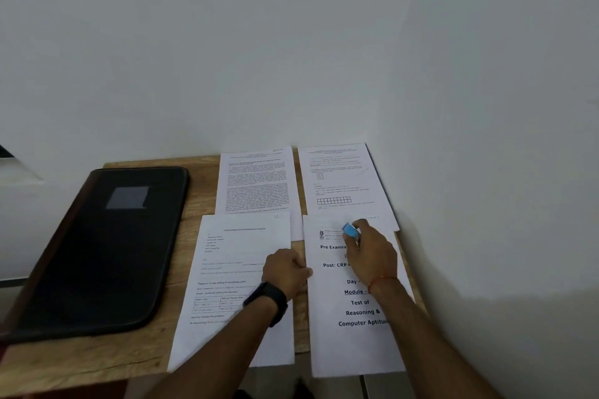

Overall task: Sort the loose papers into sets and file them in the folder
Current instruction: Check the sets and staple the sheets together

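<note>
Four paper sets lie on a small wooden table (155,356): a dense text sheet (256,181) far left, a sheet with a grid (340,181) far right, a form sheet (227,288) near left, and a titled "Pre Examination" cover sheet (353,334) near right. A black folder (103,249) lies shut to the left. My right hand (371,256) grips a small blue stapler (350,231) over the cover sheet's top. My left hand (287,270), with a black watch on its wrist, pinches the cover sheet's left edge.
White walls close in behind the table and on the right. The near sheets overhang the table's front edge. A pale ledge (16,172) shows at far left.
</note>
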